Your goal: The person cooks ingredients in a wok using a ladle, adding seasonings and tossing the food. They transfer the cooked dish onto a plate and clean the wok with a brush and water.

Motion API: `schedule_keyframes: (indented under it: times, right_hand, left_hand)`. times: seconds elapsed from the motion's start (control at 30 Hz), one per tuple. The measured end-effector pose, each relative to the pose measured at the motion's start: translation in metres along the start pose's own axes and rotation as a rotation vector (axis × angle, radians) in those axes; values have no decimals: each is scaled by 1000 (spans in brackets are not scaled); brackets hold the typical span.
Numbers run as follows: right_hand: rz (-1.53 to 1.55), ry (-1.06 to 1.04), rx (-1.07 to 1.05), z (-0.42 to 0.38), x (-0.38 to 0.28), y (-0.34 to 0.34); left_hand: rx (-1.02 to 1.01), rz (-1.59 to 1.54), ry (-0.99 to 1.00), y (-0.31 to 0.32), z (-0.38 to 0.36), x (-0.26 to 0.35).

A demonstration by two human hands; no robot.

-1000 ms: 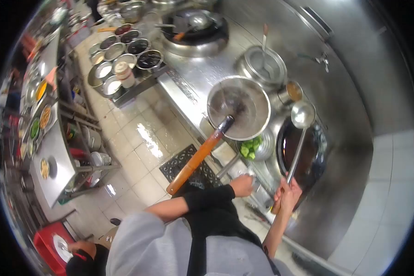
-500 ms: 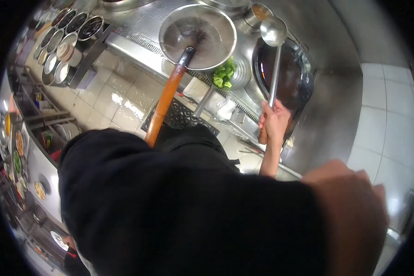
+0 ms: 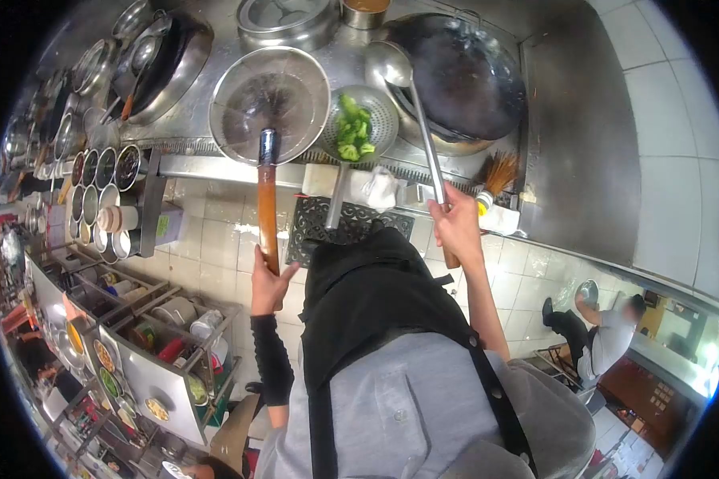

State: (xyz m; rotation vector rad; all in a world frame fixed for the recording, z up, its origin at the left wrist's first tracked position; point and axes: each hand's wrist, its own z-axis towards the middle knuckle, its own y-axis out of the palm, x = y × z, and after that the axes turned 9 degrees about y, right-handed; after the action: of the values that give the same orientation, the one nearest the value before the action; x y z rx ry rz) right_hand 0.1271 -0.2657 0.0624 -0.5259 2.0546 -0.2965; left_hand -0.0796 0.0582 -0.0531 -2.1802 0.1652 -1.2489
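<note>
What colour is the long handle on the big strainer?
Orange-brown wood. The handle, gripped by the left hand, shows best in the head view.

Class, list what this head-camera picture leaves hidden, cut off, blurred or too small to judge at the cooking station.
1. Head view: the left hand covers the end of the strainer handle.
2. The right hand wraps the lower part of the ladle.
3. The wok is too dark to show any contents.
4. The condiment bowls are too small to identify.
5. The lidded pot is cut off by the top edge.
</note>
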Motion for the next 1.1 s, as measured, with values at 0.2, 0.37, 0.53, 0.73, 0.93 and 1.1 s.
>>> schedule_keyframes:
  times: [0.2, 0.37, 0.53, 0.73, 0.93, 1.1]
  right_hand:
    - [83, -5, -108, 5, 1, -13]
    - [103, -47, -157, 14, -2, -23]
    - [145, -60, -262, 12, 0, -35]
    - [125, -74, -485, 6, -11, -32]
    - [-91, -190, -533, 13, -27, 11]
    - [-200, -206, -487, 12, -41, 56]
  left_hand:
    - [122, -344, -111, 32, -24, -18]
    - [246, -133, 188, 44, -24, -38]
    - [237, -387, -103, 25, -63, 46]
    - [365, -454, -75, 17, -97, 81]
    - [506, -478, -11, 21, -93, 88]
    - [522, -531, 1, 11, -94, 74]
